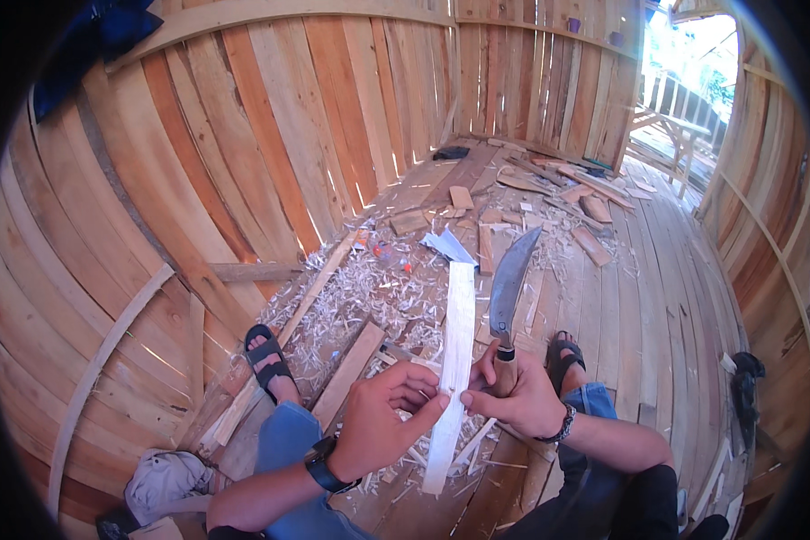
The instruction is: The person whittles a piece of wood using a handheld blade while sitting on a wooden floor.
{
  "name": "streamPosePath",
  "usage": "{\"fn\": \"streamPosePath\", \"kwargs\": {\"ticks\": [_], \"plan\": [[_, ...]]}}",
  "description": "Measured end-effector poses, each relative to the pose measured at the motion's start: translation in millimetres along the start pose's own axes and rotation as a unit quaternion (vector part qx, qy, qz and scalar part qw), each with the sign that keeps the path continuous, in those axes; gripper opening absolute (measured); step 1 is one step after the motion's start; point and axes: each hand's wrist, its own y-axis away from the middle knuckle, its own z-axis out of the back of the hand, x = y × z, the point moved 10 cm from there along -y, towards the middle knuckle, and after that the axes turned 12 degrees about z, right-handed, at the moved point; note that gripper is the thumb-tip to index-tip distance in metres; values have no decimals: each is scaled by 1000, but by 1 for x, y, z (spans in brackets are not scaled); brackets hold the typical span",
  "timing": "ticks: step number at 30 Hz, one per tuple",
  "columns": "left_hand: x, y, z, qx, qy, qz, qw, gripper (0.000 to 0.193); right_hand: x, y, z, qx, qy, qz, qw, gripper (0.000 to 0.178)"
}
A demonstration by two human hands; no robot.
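A pale, freshly whittled wooden strip (460,315) stands nearly upright before me, its lower end between my knees. My left hand (385,416) pinches its left edge between thumb and fingers, near a small dark mark on its face. In my right hand (529,398) is a machete (513,277) with a broad, curved dark blade and a wooden handle. The blade points up and away, just right of the strip and apart from it. My right thumb reaches across to the strip's right edge, opposite the left fingertips.
Curled wood shavings (333,297) cover the plank floor (661,297) ahead. A thick board (351,373) lies beside my left sandal (267,362). Offcuts (594,209) are heaped toward the far corner. Slatted plank walls (270,117) enclose the room, with a bright opening (688,81) at far right. A pale cloth (166,486) lies at lower left.
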Motion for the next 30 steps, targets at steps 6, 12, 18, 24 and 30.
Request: {"fn": "streamPosePath", "kwargs": {"ticks": [6, 12, 18, 24, 30], "plan": [[-36, 17, -9, -60, -73, -156, 983, 20, 6, 26, 14, -4, 1, -10, 1000, 30], [-66, 42, -28, -98, -226, -292, 924, 19, 12, 26, 13, -4, -31, -20, 999, 30], [-60, 41, -26, -113, -247, -297, 915, 17, 8, 27, 13, 1, -8, -19, 1000, 29], [-58, 42, -28, -103, -275, -304, 906, 15, 5, 27, 8, -1, -27, -36, 999, 29], [-56, 40, -36, -82, -299, -299, 902, 15, 1, 29, 10, 9, 3, -35, 999, 30]]}}
